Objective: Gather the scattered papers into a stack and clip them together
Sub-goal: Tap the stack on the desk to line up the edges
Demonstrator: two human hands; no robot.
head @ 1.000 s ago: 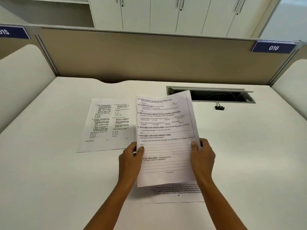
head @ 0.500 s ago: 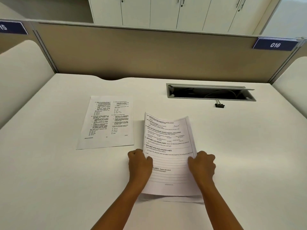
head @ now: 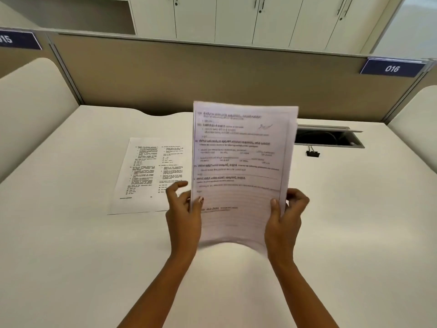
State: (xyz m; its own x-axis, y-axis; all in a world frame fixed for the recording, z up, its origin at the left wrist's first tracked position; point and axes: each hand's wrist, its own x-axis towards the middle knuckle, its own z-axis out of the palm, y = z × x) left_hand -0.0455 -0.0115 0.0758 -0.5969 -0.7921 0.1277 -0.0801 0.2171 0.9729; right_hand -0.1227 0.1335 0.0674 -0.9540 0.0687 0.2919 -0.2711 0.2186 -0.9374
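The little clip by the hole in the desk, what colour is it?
Black. The binder clip shows in the head view, lying on the white desk.

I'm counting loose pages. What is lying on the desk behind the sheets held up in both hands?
The held sheets hide the desk behind them. Beside them show one printed page, a black binder clip and the cable slot.

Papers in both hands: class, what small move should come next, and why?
Probably lay the held papers, gripped by the left hand and right hand, onto the loose sheet lying flat on the desk; the binder clip waits unused.
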